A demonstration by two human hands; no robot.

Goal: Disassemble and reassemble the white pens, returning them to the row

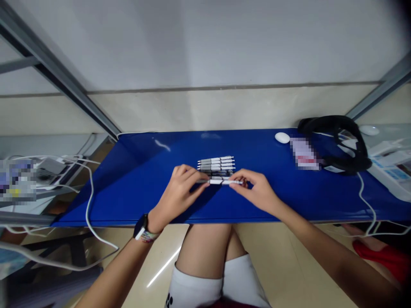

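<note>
Between my two hands a white pen lies crosswise, just on the near side of a row of pens. My left hand pinches its left end between thumb and fingers. The right end is pinched by my right hand, with its other fingers curled. Several white and grey pens lie side by side on the blue table, all pointing left to right. Darker pens at the near side of the row are partly hidden behind the held pen and my fingers.
A black headset-like strap sits at the right, beside a blurred pink-and-white packet and a white oval object. White cables hang at the left over the table edge. Metal frame posts stand at both sides.
</note>
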